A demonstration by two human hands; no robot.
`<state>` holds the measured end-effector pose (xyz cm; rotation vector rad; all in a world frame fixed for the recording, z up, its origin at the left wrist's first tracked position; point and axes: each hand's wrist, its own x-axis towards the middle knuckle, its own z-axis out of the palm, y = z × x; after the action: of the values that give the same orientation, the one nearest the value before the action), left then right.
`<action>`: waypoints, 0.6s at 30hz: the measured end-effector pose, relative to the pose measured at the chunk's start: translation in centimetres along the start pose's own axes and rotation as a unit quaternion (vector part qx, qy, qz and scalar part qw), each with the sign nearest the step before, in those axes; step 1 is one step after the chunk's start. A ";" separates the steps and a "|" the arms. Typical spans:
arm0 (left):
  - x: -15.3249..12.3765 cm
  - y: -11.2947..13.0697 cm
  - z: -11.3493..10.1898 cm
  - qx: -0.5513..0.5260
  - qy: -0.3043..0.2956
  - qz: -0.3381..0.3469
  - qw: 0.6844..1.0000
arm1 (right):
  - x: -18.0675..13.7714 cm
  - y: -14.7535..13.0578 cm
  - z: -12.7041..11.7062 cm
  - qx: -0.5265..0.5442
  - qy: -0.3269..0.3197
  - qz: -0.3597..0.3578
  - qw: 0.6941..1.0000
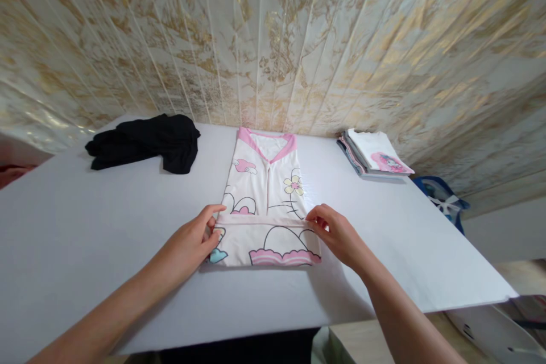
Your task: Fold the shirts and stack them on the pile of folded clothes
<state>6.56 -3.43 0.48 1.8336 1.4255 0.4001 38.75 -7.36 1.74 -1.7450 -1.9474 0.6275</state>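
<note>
1. Right grip: the thumb and fingers of the right hand close in a narrow pinch on the right end of the hem band.
2. Left grip: the forefinger and thumb of the left hand stand slightly apart across the band's left end; whether the curled fingers hold cloth cannot be told.
3. Garment: the printed shirt lies flat mid-table, pink neckline toward the far edge, folded lower part toward the near edge.
4. Method: set the band square to the shirt's sides. Draw both ends outward with equal, light tension. Align the side edges before releasing; uneven pull is likely to skew the soft cloth.
5. Pose: both forearms slant inward from the near edge, with hands low, palms facing inward and wrists roughly level with each other.
6. Surroundings: a black cloth lies near the table's far edge, left of the shirt. A folded stack sits at the far right corner.
</note>
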 end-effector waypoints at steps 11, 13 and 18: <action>-2.5 2.3 0.8 0.185 0.038 0.183 0.965 | -4.1 -2.7 0.2 -0.073 -0.034 -0.146 0.986; -3.0 2.3 1.8 0.192 -0.030 0.203 0.960 | -5.0 -2.7 0.8 -0.094 -0.061 -0.155 0.982; -3.5 0.6 3.4 0.207 -0.009 0.201 0.958 | -6.1 -0.4 2.9 -0.128 -0.003 -0.179 0.975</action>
<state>8.04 -8.01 -0.62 2.4741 1.1795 0.2948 37.33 -13.59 -0.52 -1.4678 -2.3551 0.2637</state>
